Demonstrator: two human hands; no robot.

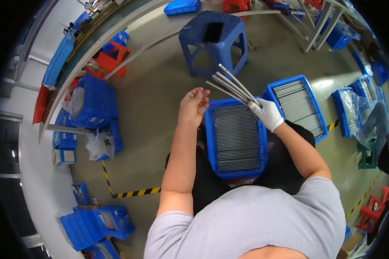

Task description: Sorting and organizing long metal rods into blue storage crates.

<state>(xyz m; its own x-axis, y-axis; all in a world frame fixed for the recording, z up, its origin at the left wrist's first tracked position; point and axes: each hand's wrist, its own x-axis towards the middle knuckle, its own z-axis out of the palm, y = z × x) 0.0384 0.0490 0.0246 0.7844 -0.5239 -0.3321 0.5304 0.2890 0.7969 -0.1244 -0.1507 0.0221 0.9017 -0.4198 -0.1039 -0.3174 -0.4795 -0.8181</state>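
Note:
My right hand [269, 114], in a white glove, grips a fanned bunch of several thin metal rods [233, 88] above the far right corner of a blue bin. The rods point up and to the left. My bare left hand [194, 103] is raised beside the bin's far left corner, close to the rods' free ends but apart from them. Its fingers are curled in toward the thumb, and nothing shows in them. Between my knees, the blue bin [210, 142] is filled with rows of similar rods [237, 138].
A second blue bin [317, 99] of rods stands at the right. Ahead is a blue stool [199, 32] with a black phone [213, 32] on it. Blue crates [93, 101] stack at the left beside a workbench. Yellow-black tape [138, 193] marks the floor.

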